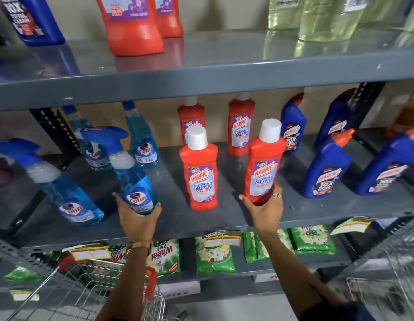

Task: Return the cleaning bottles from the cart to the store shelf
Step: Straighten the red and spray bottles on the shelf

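My left hand grips the base of a blue Colin spray bottle, tilted, at the front of the grey middle shelf. My right hand holds the bottom of a red Harpic bathroom cleaner bottle with a white cap, just above the same shelf. Between my hands another red Harpic bottle stands upright on the shelf. The wire cart is below left, near my left forearm.
More Colin sprays stand left, two red Harpic bottles at the back, blue Harpic bottles right. The upper shelf carries red, blue and pale bottles. Green detergent packs lie on the shelf below.
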`<state>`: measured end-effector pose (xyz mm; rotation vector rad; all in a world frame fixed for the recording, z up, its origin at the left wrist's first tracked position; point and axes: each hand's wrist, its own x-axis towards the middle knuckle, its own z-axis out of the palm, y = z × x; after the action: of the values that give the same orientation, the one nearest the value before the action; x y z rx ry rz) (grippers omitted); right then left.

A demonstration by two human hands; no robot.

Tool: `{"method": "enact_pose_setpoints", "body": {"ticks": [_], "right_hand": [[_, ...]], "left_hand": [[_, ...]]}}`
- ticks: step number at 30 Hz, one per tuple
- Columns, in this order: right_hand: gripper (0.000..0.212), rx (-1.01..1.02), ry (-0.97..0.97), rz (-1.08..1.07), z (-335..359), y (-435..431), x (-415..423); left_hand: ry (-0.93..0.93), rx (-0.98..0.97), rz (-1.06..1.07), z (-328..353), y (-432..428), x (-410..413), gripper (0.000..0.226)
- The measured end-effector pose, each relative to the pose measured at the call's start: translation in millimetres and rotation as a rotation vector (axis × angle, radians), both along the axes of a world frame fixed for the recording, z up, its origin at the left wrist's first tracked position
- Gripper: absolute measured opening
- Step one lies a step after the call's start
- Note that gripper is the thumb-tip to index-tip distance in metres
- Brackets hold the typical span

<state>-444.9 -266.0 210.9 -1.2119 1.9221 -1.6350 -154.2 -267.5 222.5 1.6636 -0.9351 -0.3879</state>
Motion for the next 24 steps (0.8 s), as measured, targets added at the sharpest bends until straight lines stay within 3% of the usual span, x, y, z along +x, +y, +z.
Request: {"method": "enact_pose_setpoints", "body": {"ticks": [5,7,10,12,14,16,18,24], "right_hand": [[0.100,-0.012,-0.034,0.039,1.3,3.5,-0.3],[0.104,-0.088,-0.102,-0.029,7.7,12.0,-5.8],[0.107,-0.252,-0.087,-0.298,13.1,20.2,-43.3],[0.116,-0.167,-0.030,-0.357,14.9,16.7,-83.0],[0.127,-0.008,0.015,-0.288,10.8,6.8,-118.9],[0.130,0.071,-0.007,-0.209,6.4,-2.6,-140.3],[0.121,0.121,-0.001,-0.183,0.3,-7.0,-150.5],[0.107,0.093,0.015,-0.162,4.0,-2.9,-140.4]], "left_hand": [[-0.096,0.021,0.032,6.5,21.0,-23.6,0.134],[-0.218,-0.047,-0.022,-1.5,43.5,-48.9,0.127],[-0.529,-0.206,-0.413,-27.6,77.4,-102.3,0.094],[-0.799,-0.228,-0.704,-44.7,87.4,-137.5,0.076],[-0.931,-0.158,-0.867,-57.5,86.0,-164.7,0.074],[-0.995,-0.075,-0.901,-62.5,79.7,-183.5,0.074],[-1.070,-0.026,-0.849,-60.3,74.6,-197.5,0.073],[-1.140,0.041,-0.706,-47.8,78.0,-214.8,0.068]]}}
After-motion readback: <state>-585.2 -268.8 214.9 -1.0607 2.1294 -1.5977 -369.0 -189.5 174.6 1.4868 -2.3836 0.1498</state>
